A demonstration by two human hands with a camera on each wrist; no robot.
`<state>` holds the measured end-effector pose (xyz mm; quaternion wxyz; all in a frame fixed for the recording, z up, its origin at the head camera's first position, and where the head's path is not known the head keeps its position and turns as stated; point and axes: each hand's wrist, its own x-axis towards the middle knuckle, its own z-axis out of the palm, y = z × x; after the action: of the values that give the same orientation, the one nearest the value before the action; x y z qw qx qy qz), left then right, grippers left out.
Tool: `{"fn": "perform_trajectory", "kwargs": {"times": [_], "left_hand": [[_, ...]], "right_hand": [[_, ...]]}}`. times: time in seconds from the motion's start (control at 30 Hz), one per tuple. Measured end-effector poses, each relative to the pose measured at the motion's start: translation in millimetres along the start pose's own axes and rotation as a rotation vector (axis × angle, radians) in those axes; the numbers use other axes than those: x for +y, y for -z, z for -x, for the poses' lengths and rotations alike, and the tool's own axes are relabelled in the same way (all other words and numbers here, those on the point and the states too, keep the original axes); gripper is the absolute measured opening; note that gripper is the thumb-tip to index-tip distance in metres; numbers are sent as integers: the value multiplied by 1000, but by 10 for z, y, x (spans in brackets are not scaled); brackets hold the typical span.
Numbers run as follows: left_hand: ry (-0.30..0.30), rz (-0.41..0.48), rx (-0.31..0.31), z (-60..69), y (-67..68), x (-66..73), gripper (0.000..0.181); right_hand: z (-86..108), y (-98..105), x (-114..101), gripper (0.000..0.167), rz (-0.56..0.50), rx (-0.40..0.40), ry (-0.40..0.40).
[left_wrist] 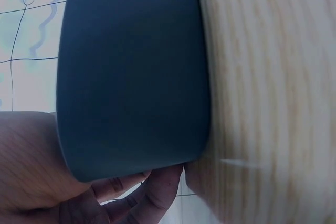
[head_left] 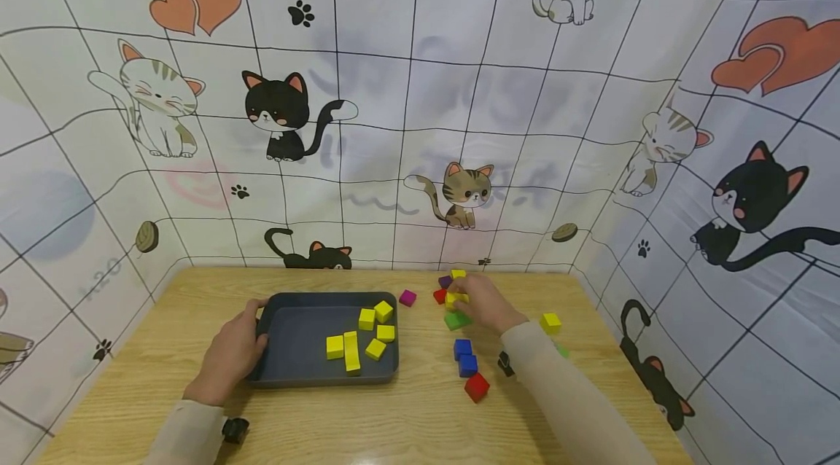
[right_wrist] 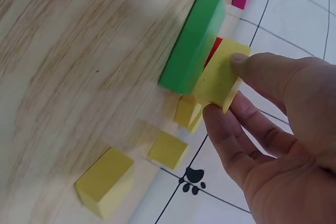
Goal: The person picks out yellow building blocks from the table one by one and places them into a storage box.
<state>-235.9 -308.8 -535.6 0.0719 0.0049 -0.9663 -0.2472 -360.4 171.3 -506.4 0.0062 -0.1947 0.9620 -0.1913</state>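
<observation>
At the left end of the dark grey tray (head_left: 295, 348), my left hand (head_left: 226, 352) grips the rim. In the left wrist view the tray's outer wall (left_wrist: 134, 77) fills the middle, with fingers (left_wrist: 157, 195) curled at its end. Several yellow blocks (head_left: 367, 319) lie in the tray's right half. My right hand (head_left: 488, 305) pinches a yellow block (right_wrist: 218, 77) between thumb and fingers, close to a long green block (right_wrist: 193, 45). A red block (head_left: 440, 297) and a purple block (head_left: 445, 281) are beside that hand; the red one is partly hidden in the right wrist view.
Two blue blocks (head_left: 465, 357) and a red block (head_left: 477, 387) lie nearer the front. A magenta block (head_left: 407, 298) is just right of the tray. Farther right is another yellow block (head_left: 550, 323). A cat-patterned cloth (head_left: 394, 159) surrounds the wooden table (head_left: 315, 428).
</observation>
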Motion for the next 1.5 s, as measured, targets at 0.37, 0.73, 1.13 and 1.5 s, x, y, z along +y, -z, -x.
{"fn": "perform_trajectory", "kwargs": {"times": [0.37, 0.73, 1.13, 1.5], "left_hand": [[-16, 6, 17, 29, -15, -12, 72], [-19, 4, 25, 13, -21, -35, 71], [-11, 10, 22, 15, -32, -31, 72], [-17, 4, 19, 10, -34, -29, 71]], "right_hand": [[84, -34, -248, 26, -105, -23, 65], [255, -52, -690, 29, -42, -31, 224], [367, -241, -1126, 34, 35, -93, 337], [459, -305, -1353, 31, 15, -109, 460]]}}
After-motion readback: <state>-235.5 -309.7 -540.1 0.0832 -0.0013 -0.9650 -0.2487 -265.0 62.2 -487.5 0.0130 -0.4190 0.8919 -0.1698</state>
